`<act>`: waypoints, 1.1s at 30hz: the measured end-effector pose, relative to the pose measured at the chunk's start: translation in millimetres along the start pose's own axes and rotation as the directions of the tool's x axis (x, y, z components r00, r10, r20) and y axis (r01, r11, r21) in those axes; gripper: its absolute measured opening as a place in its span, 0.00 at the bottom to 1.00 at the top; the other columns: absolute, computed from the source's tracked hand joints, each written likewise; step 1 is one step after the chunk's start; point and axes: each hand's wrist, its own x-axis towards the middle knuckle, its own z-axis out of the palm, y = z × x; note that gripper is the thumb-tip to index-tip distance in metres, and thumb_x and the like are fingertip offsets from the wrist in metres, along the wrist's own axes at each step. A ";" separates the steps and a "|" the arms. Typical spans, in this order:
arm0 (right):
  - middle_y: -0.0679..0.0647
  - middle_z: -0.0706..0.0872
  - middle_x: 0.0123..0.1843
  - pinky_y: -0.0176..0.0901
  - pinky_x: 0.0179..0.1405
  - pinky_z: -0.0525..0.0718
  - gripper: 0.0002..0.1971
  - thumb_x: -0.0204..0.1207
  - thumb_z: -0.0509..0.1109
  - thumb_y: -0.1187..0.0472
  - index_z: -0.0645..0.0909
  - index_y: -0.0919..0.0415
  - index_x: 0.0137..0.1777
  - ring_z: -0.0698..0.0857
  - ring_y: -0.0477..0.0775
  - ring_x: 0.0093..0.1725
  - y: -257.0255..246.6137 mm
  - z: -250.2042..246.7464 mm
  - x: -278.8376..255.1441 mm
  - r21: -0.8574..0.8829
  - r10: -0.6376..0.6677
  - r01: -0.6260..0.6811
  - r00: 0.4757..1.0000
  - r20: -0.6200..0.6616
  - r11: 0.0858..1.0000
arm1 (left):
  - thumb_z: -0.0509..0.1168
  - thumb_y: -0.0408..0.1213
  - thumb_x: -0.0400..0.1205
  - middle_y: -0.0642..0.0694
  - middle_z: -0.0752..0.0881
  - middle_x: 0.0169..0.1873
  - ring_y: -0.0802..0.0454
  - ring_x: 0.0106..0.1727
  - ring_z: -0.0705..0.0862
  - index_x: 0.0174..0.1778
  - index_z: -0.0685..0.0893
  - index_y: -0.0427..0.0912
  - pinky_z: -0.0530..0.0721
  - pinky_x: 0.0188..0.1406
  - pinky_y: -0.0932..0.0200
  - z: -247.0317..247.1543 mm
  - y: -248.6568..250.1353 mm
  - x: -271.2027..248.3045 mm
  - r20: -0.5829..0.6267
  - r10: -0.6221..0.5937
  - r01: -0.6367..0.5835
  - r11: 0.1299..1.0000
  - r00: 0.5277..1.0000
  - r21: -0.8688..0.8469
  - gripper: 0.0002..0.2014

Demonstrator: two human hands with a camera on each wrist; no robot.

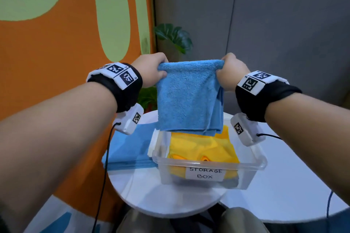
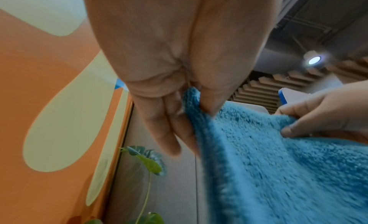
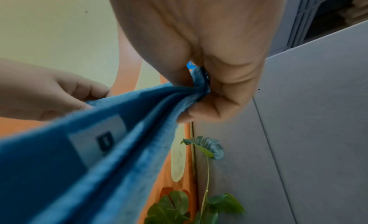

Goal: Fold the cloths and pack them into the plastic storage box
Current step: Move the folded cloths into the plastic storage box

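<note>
The blue towel (image 1: pixel 189 98) hangs doubled over in the air, its top fold stretched between the two hands and its lower hem dangling just above the far rim of the storage box (image 1: pixel 208 164). I'd say the job is somewhere in the middle: a yellow cloth (image 1: pixel 204 149) already lies folded in the box, this towel looks to have a fold or two in it and has yet to go in, and another blue cloth (image 1: pixel 128 149) waits flat on the round white table (image 1: pixel 161 200) just left of the box, seemingly not yet packed. The left hand (image 1: pixel 151 70) pinches the towel's left top corner between thumb and curled fingers; the right hand (image 1: pixel 230 71) grips the right corner the same way, bunching several layers. Both hands are raised well above the box, roughly level, with the towel taut between them.
</note>
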 end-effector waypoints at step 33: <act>0.51 0.85 0.33 0.33 0.32 0.76 0.17 0.66 0.79 0.50 0.87 0.60 0.50 0.81 0.49 0.34 34.6 93.9 -31.7 -0.427 0.182 0.472 0.478 0.859 0.771 | 0.81 0.40 0.69 0.50 0.83 0.40 0.51 0.41 0.83 0.49 0.81 0.51 0.76 0.28 0.65 121.4 17.0 -13.6 0.873 -0.063 -0.219 0.957 0.483 0.190 0.18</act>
